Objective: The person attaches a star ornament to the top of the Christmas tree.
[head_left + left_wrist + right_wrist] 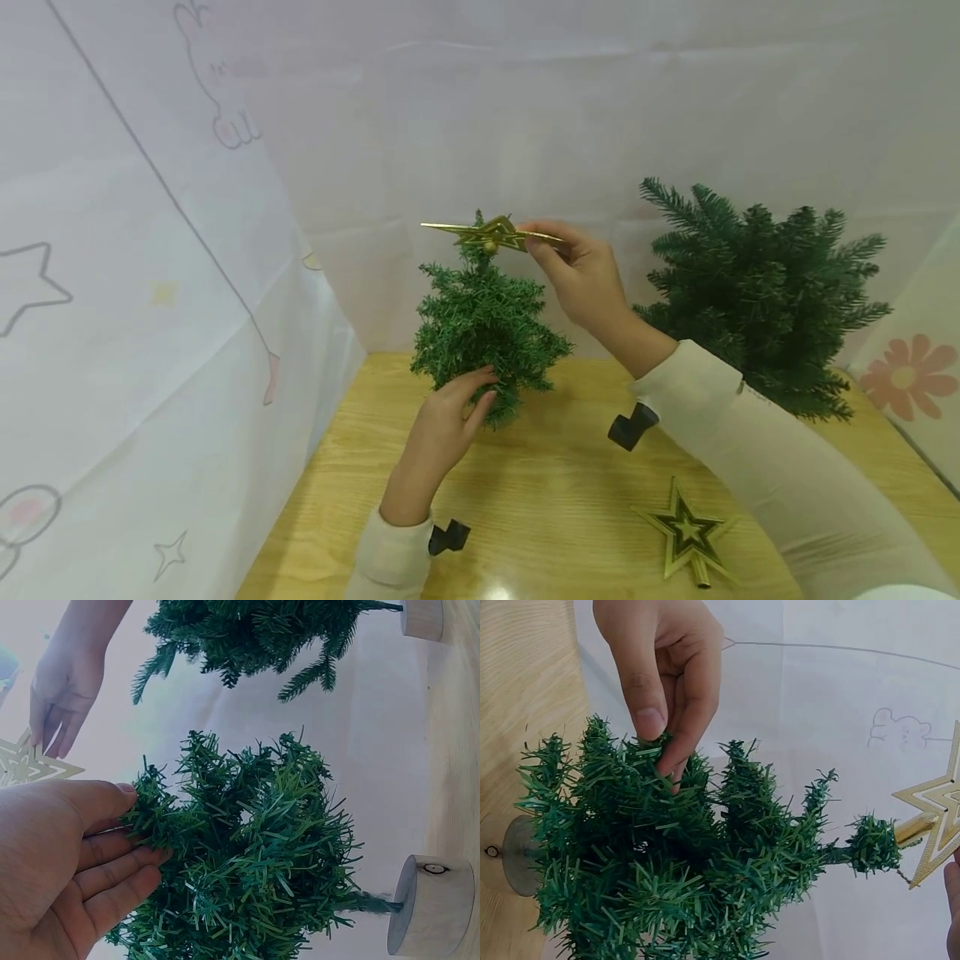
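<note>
A small artificial Christmas tree stands upright on its round wooden base. At the top of it, my right hand pinches one point of a gold star topper between thumb and fingers. The star lies nearly flat in the head view, and its gold tube meets the green tip of the tree in the right wrist view. Lower down at the front, my left hand pinches a branch with thumb and fingertips.
Another gold star topper lies on the wooden table, near the right forearm. A larger, darker green tree stands at the right behind that arm. White printed cloth hangs behind and along the left side.
</note>
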A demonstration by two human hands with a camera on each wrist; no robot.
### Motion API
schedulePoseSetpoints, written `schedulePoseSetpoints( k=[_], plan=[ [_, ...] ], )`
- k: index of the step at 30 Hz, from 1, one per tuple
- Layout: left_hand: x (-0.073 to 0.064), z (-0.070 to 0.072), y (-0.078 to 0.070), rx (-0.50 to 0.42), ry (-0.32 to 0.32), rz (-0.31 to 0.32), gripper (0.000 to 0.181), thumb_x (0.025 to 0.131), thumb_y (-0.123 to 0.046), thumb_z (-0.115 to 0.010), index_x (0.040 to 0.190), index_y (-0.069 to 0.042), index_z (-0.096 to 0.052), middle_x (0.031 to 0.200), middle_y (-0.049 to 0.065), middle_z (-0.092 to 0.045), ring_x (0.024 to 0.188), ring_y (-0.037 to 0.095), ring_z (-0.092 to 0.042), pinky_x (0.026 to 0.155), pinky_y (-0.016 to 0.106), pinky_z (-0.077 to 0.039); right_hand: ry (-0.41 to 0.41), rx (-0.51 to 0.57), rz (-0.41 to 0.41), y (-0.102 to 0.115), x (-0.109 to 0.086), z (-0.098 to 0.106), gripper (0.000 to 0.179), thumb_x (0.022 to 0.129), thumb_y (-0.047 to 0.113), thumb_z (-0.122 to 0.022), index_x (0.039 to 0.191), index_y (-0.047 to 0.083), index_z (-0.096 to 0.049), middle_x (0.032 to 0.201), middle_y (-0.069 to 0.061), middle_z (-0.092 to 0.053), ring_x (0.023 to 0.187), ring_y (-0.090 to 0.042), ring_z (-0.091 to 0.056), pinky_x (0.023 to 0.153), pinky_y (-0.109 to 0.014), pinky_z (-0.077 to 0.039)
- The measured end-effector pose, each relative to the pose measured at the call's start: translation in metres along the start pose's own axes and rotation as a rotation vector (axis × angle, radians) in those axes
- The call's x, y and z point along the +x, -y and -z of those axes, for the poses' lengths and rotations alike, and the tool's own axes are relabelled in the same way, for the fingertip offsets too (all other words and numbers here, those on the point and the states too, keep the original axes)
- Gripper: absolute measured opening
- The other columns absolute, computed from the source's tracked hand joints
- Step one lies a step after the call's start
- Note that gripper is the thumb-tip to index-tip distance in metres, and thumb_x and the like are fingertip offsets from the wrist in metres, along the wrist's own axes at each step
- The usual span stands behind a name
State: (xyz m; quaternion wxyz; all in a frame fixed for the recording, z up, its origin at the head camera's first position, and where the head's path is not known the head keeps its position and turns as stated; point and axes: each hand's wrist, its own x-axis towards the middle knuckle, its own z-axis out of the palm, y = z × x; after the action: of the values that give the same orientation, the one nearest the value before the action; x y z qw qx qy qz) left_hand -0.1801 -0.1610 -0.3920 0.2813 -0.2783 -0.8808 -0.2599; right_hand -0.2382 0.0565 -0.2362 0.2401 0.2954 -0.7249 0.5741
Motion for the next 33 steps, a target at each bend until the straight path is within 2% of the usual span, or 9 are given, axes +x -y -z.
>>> schedulePoseSetpoints(
  k=[4,10,14,15,17,23,29,31,33],
  plan=[
    [0.0,0.002,-0.001,-0.005,0.002,0.006,0.031,0.094,-0.016,-0.067,0.125,-0.013,-0.066,0.134,0.002,-0.059,0.118,0.019,-0.059,0.09,0.036,-0.054,-0.002,0.009,0.01,0.004,0.004,-0.001,0.025,0.099,0.021,-0.06,0.12,0.015,-0.071,0.118,-0.004,-0.068,0.049,-0.021,-0.04,0.034,-0.029,-0.028],
    [0.002,0.001,0.0,-0.002,0.003,0.006,0.03,0.095,-0.017,-0.067,0.124,-0.012,-0.066,0.134,0.002,-0.059,0.118,0.019,-0.059,0.09,0.036,-0.054,-0.012,0.029,0.026,0.005,0.01,-0.002,0.024,0.099,0.019,-0.06,0.119,0.012,-0.071,0.119,-0.005,-0.067,0.075,-0.012,-0.063,0.036,-0.028,-0.028],
    [0.001,0.002,-0.001,0.0,0.004,0.013,0.031,0.095,-0.017,-0.067,0.125,-0.013,-0.065,0.134,0.002,-0.059,0.116,0.019,-0.06,0.089,0.035,-0.054,-0.021,0.048,0.036,0.005,0.012,-0.003,0.024,0.099,0.017,-0.06,0.119,0.009,-0.07,0.117,-0.007,-0.068,0.075,-0.012,-0.061,0.036,-0.028,-0.027],
    [0.001,0.002,-0.001,0.002,0.007,0.014,0.031,0.095,-0.017,-0.067,0.125,-0.013,-0.065,0.135,0.001,-0.059,0.116,0.019,-0.06,0.089,0.035,-0.054,-0.021,0.055,0.036,0.004,0.013,-0.003,0.024,0.099,0.017,-0.06,0.119,0.008,-0.07,0.116,-0.007,-0.068,0.084,-0.011,-0.064,0.037,-0.028,-0.027],
    [0.0,0.002,-0.001,0.002,0.009,0.017,0.031,0.095,-0.017,-0.067,0.125,-0.013,-0.065,0.135,0.001,-0.059,0.116,0.019,-0.06,0.089,0.035,-0.054,-0.024,0.058,0.038,0.004,0.013,-0.003,0.024,0.099,0.017,-0.06,0.119,0.008,-0.07,0.116,-0.007,-0.068,0.078,-0.012,-0.062,0.039,-0.028,-0.029],
    [0.0,0.0,0.001,-0.003,0.015,0.018,0.033,0.094,-0.016,-0.068,0.126,-0.014,-0.065,0.136,0.0,-0.058,0.117,0.018,-0.059,0.089,0.034,-0.054,-0.034,0.086,0.02,0.003,0.017,-0.004,0.024,0.098,0.016,-0.06,0.118,0.007,-0.07,0.118,-0.007,-0.067,0.097,-0.014,-0.065,0.05,-0.027,-0.036],
    [0.0,0.0,0.002,-0.003,0.013,0.013,0.032,0.094,-0.017,-0.068,0.126,-0.013,-0.065,0.135,0.0,-0.058,0.115,0.018,-0.06,0.088,0.034,-0.055,-0.042,0.058,0.029,0.004,0.019,-0.005,0.025,0.099,0.018,-0.06,0.119,0.009,-0.071,0.119,-0.006,-0.067,0.066,-0.014,-0.056,0.045,-0.026,-0.034],
    [0.0,0.001,0.001,-0.004,0.017,0.015,0.031,0.095,-0.017,-0.067,0.126,-0.013,-0.065,0.135,0.0,-0.058,0.115,0.018,-0.06,0.088,0.034,-0.055,-0.047,0.047,0.035,0.004,0.02,-0.005,0.024,0.099,0.019,-0.06,0.118,0.01,-0.071,0.118,-0.005,-0.068,0.066,-0.015,-0.056,0.044,-0.027,-0.033],
    [-0.001,0.003,0.001,-0.005,0.024,0.021,0.031,0.096,-0.019,-0.065,0.126,-0.013,-0.065,0.136,0.001,-0.058,0.115,0.019,-0.06,0.088,0.034,-0.054,-0.048,0.052,0.044,0.005,0.021,-0.006,0.024,0.098,0.017,-0.061,0.118,0.008,-0.071,0.119,-0.006,-0.068,0.082,-0.014,-0.065,0.05,-0.025,-0.039]
  ],
)
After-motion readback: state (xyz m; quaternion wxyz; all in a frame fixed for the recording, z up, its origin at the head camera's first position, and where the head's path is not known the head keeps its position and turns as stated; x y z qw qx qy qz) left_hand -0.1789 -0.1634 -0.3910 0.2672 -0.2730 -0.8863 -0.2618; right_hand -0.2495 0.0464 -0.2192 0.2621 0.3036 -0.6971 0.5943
